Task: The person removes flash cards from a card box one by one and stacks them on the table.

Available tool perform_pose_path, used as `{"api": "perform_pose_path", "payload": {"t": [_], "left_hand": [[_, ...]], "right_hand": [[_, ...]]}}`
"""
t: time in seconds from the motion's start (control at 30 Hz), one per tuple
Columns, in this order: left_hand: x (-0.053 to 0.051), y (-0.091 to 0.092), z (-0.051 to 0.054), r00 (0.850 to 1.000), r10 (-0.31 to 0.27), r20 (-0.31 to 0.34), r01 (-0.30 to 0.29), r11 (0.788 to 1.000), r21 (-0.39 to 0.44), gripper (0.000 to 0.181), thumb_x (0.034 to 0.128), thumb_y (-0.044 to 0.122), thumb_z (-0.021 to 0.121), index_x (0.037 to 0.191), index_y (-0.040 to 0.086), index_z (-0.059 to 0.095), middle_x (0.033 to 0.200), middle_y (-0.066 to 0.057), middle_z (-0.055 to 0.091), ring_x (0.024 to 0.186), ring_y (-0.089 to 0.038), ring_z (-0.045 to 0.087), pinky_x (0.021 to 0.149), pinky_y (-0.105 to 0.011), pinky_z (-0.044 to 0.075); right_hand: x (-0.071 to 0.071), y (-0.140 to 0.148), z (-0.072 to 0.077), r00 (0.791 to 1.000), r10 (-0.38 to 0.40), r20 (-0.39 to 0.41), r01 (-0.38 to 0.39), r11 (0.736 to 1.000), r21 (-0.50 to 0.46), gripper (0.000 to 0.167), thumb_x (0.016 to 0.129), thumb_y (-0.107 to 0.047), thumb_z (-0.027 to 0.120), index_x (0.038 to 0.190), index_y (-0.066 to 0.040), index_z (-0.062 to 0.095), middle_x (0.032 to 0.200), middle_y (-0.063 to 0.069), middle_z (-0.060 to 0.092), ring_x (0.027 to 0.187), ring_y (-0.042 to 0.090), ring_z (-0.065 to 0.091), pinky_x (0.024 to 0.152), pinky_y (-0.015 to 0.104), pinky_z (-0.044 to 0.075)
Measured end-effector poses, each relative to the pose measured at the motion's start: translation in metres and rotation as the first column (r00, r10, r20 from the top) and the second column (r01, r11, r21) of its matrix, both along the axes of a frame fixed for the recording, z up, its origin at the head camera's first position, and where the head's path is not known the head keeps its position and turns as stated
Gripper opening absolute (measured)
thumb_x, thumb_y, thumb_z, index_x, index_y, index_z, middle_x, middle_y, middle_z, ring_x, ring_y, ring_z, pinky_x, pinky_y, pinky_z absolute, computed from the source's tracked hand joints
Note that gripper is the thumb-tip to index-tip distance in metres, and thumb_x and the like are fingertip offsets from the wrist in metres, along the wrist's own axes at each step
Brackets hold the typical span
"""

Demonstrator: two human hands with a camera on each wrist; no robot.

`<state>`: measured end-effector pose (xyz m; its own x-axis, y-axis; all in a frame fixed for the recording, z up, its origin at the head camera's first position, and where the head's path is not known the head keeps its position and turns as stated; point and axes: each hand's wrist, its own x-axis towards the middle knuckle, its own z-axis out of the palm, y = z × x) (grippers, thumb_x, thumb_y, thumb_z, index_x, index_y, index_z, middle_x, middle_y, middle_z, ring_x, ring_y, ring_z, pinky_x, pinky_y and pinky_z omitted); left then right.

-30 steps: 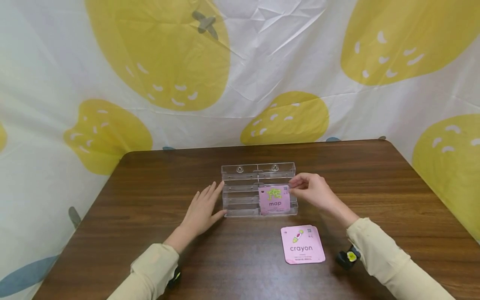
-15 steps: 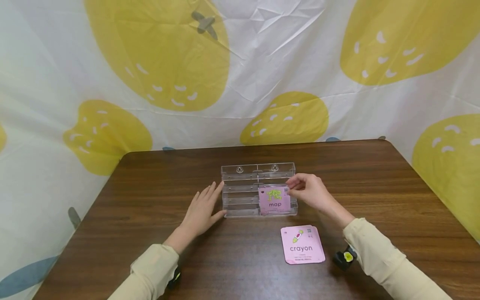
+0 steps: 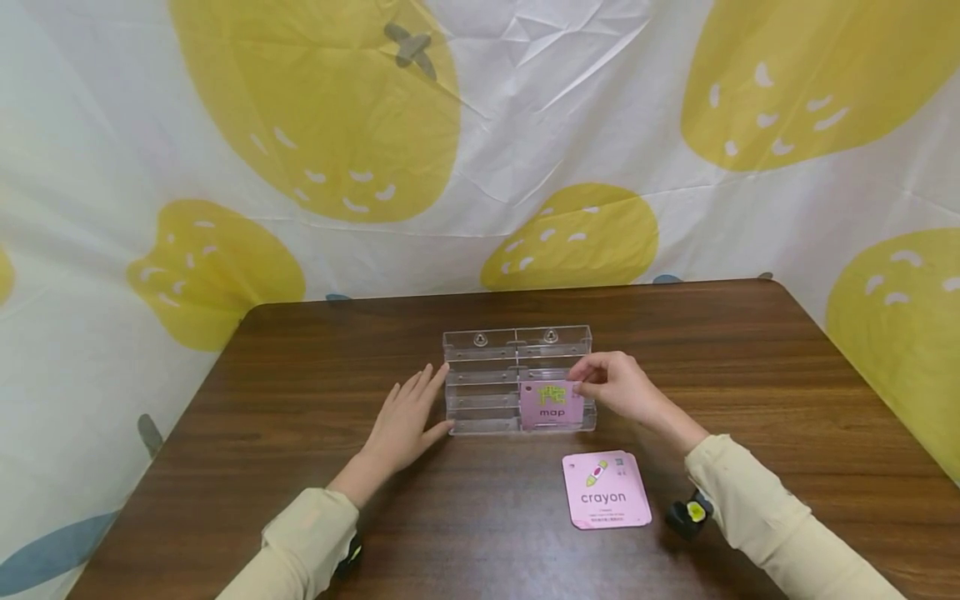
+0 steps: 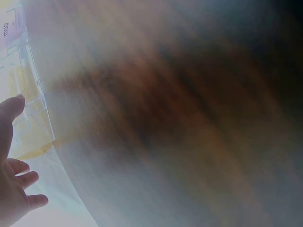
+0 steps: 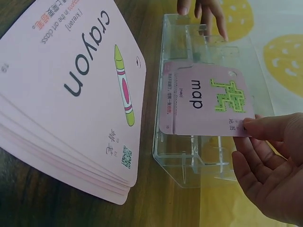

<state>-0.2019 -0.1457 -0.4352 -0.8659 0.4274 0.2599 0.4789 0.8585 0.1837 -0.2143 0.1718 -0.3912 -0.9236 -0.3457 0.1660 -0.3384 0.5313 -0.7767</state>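
A clear plastic tiered card rack (image 3: 482,402) stands on the table, two columns wide. In its front right slot sits a pink flashcard (image 3: 551,404) printed "map", its lower edge behind the clear front wall. My right hand (image 3: 618,387) pinches that card's upper right corner between thumb and fingers, as the right wrist view shows too. My left hand (image 3: 401,421) lies with fingers extended against the rack's left side. A stack of pink flashcards (image 3: 606,492), "crayon" on top, lies in front of the rack toward the right.
The brown wooden table (image 3: 315,392) runs back to a white curtain (image 3: 465,250) with yellow fruit prints. Black wrist cameras sit at both cuffs, the right one (image 3: 688,517) close to the card stack.
The "map" card has slid lower into the front right slot. My right hand has come slightly left along with it. My left hand has stayed at the rack's side.
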Motion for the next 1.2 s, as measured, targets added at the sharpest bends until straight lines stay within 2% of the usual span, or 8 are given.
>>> {"api": "perform_pose_path", "payload": {"t": [0.4,0.73,1.03,1.2], "left_hand": [[-0.001,0.0,0.0,1.0,0.0,0.008,0.0,1.0,-0.005,0.079,0.0829,0.036,0.064,0.145,0.014,0.021,0.142,-0.019,0.033,0.127,-0.034,0.035,0.101,-0.055,0.028],[-0.001,0.001,0.0,1.0,0.001,0.012,-0.001,1.0,-0.002,0.079,0.083,0.036,0.064,0.146,0.015,0.021,0.142,-0.019,0.033,0.127,-0.034,0.035,0.102,-0.055,0.027],[0.0,0.001,0.001,1.0,-0.001,0.013,0.001,1.0,-0.002,0.078,0.0833,0.036,0.064,0.145,0.014,0.021,0.142,-0.019,0.033,0.128,-0.034,0.035,0.101,-0.055,0.027],[0.0,0.0,0.0,1.0,-0.005,0.004,0.005,1.0,-0.005,0.079,0.0833,0.037,0.063,0.145,0.014,0.021,0.142,-0.02,0.033,0.128,-0.034,0.035,0.101,-0.055,0.028]], "right_hand": [[0.001,0.002,0.003,1.0,0.011,0.004,-0.011,1.0,-0.011,0.009,0.08,0.004,0.062,0.087,0.002,0.067,0.076,0.008,0.064,0.067,0.015,0.054,0.057,0.021,0.046],[0.002,0.001,0.011,1.0,-0.022,0.001,0.022,0.999,-0.036,0.009,0.081,0.003,0.062,0.087,0.001,0.068,0.076,0.009,0.064,0.065,0.014,0.051,0.053,0.021,0.042],[0.0,0.002,0.016,0.997,-0.04,-0.063,0.037,0.998,-0.051,0.007,0.08,0.003,0.063,0.085,0.001,0.068,0.074,0.008,0.065,0.064,0.013,0.054,0.054,0.02,0.044],[0.003,0.004,0.019,0.997,-0.032,-0.067,0.025,0.995,-0.092,0.008,0.08,0.002,0.064,0.087,0.004,0.068,0.076,0.012,0.066,0.064,0.012,0.056,0.055,0.019,0.046]]}}
